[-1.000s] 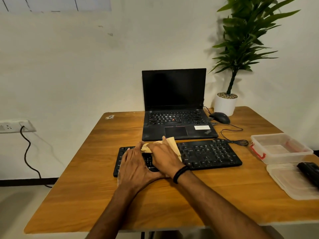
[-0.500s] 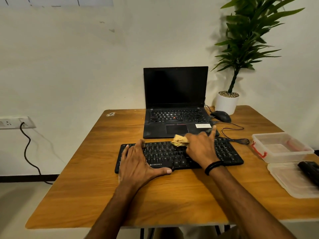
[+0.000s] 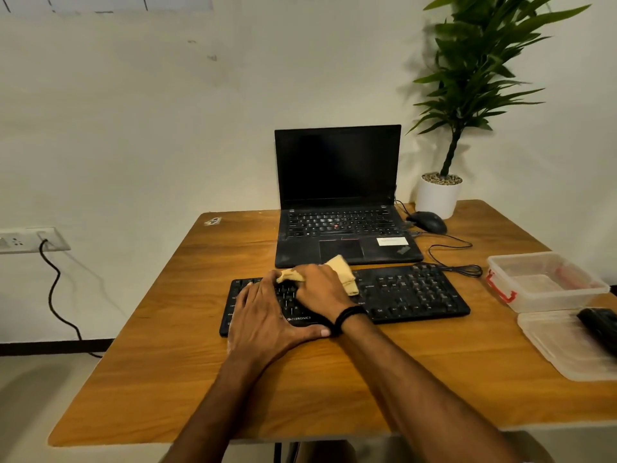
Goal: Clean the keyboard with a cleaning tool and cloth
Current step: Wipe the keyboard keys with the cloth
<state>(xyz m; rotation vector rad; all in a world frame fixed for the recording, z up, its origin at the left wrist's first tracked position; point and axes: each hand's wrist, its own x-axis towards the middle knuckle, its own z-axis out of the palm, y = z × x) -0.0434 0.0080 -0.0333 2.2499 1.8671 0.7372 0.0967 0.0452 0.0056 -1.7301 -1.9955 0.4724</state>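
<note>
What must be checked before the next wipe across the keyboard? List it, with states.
1. Left hand steadies keyboard: ok, flat on its left end.
2. Right hand grips cloth: ok.
3. Cloth on keys: ok, mid-keyboard.
4. Right-side keys free of objects: ok.
5. Coiled cable off the keys: ok, it lies behind the rear right corner.
6. Keys clean: cannot tell.

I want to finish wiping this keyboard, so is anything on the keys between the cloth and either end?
Rightward, nothing visible: the keys right of the cloth lie bare. Leftward, the left hand rests flat on the left keys of the keyboard, close beside the right hand that grips the cloth.
</note>
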